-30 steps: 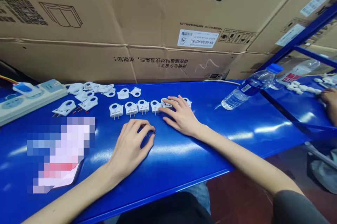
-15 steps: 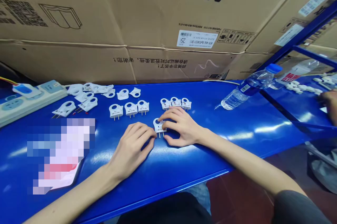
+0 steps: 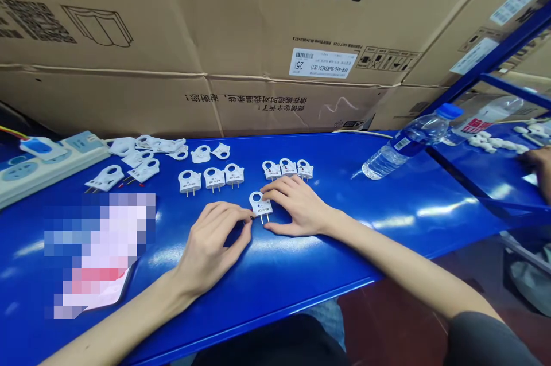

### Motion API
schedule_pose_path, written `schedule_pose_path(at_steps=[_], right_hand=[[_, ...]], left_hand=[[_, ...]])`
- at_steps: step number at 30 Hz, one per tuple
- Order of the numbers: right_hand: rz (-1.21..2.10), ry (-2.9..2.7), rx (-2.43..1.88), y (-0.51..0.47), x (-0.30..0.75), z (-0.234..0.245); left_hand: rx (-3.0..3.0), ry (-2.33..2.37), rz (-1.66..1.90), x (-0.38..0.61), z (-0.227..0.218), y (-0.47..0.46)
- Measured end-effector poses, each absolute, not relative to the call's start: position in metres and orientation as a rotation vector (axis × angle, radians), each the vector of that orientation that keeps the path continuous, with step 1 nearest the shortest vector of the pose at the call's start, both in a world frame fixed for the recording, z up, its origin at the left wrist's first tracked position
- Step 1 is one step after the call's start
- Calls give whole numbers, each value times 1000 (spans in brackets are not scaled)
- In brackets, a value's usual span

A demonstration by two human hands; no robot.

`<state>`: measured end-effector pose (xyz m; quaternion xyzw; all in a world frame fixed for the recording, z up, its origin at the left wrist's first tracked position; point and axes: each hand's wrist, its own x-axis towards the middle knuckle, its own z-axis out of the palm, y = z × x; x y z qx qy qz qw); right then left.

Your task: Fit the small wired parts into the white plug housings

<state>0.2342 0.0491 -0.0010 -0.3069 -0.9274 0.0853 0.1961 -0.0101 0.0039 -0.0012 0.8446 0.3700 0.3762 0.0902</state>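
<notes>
A white two-pin plug (image 3: 260,206) lies on the blue table (image 3: 387,211) between my hands. My right hand (image 3: 297,208) rests beside it, fingers curled and touching its right edge. My left hand (image 3: 215,242) is bent, its fingertips pinched together at the plug's left side. Behind stand two rows of the same plugs: three at the left (image 3: 210,178) and three at the right (image 3: 287,168).
Loose plug parts (image 3: 142,156) and a white power strip (image 3: 38,162) lie at the back left. A water bottle (image 3: 404,142) lies at the right. Cardboard boxes (image 3: 258,39) wall the back. Another person's hand (image 3: 540,174) works at the far right.
My right hand drew one plug out of the row toward me and set it between my hands. My left hand's fingers closed in on its left side.
</notes>
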Motion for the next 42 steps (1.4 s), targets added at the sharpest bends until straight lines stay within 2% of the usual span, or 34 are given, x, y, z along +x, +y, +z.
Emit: schedule_pose_path(at_steps=[42], right_hand=[[390,-2640,-862,51,239,-2]], left_hand=[[2558,1111,1098,-14,-5,5]])
